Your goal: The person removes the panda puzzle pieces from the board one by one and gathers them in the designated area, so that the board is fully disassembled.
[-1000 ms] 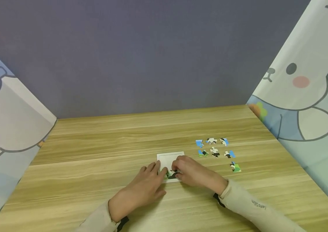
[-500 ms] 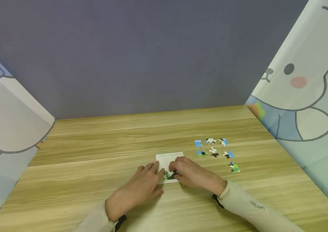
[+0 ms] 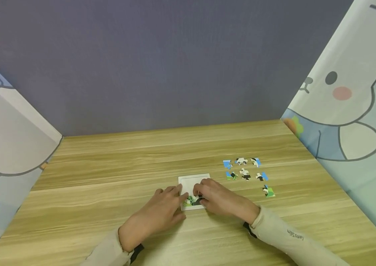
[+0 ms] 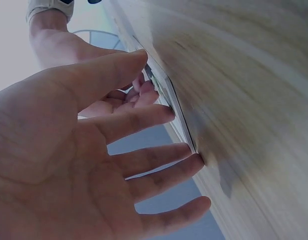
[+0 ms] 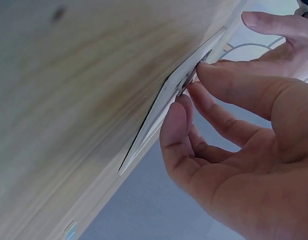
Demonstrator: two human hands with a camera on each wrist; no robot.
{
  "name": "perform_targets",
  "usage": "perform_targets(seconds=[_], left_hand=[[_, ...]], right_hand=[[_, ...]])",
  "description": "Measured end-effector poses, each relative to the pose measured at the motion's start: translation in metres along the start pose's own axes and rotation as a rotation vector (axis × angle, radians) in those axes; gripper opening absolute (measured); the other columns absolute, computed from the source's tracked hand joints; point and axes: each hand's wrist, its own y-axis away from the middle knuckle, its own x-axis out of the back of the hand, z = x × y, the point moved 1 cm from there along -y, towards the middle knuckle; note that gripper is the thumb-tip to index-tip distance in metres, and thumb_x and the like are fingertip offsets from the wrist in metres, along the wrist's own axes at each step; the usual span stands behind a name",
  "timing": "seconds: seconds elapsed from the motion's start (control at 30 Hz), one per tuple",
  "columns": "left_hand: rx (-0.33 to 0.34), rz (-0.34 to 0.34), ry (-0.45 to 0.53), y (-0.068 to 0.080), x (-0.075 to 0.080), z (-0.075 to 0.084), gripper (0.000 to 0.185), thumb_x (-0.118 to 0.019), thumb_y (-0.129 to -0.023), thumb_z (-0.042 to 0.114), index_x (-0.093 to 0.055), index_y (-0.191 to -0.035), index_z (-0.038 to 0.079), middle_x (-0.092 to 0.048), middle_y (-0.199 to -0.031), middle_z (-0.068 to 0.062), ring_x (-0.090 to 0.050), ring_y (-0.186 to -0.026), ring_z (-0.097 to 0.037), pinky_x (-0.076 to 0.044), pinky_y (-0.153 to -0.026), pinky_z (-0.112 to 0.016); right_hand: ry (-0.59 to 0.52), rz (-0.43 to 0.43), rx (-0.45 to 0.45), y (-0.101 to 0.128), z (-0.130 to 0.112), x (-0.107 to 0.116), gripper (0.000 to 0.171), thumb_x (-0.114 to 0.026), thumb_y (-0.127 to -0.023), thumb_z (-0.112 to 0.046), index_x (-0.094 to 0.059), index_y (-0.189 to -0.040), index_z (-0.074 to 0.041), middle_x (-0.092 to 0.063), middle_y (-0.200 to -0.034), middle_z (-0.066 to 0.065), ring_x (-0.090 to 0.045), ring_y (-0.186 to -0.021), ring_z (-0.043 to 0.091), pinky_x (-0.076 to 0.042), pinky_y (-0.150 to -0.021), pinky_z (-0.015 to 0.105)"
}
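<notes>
A white puzzle tray [image 3: 191, 182] lies on the table in front of me. My left hand [image 3: 159, 210] rests at its left side with fairly straight, spread fingers; in the left wrist view the fingertips [image 4: 166, 114] are right at the tray's edge. A green-patterned puzzle piece [image 3: 189, 201] sits in the tray's lower left corner. Beside it, my right hand [image 3: 221, 197] pinches a black-and-white puzzle piece [image 3: 197, 201] low in the tray. The right wrist view shows that piece [image 5: 186, 84] between thumb and fingers, close over the tray; the fingers hide part of it.
Several loose panda puzzle pieces [image 3: 245, 174] lie spread to the right of the tray, one green-edged piece [image 3: 269, 191] nearest me. The wooden table [image 3: 114, 159] meets a grey panel [image 3: 174, 66] at the back, with cartoon-print cloths on both sides.
My right fingers have shifted slightly left with the black-and-white piece, toward the green one. My left hand has drawn back a little to the left, showing more of the green piece.
</notes>
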Motion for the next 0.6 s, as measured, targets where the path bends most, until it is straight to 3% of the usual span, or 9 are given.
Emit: perform_targets(seconds=[0.6], left_hand=[[0.003,0.016,-0.027,0.0013,0.0014,0.0032,0.056,-0.073,-0.091,0.04,-0.061,-0.137,0.011,-0.051,-0.144,-0.019,-0.053,-0.128,-0.033,-0.05,-0.091,-0.054]], right_hand=[[-0.027,-0.023,0.015,-0.0008,0.0016,0.0031,0.02,-0.074,-0.088,-0.004,-0.064,-0.104,-0.011,-0.06,-0.096,0.001,-0.051,-0.082,0.01,-0.048,-0.071,0.023]])
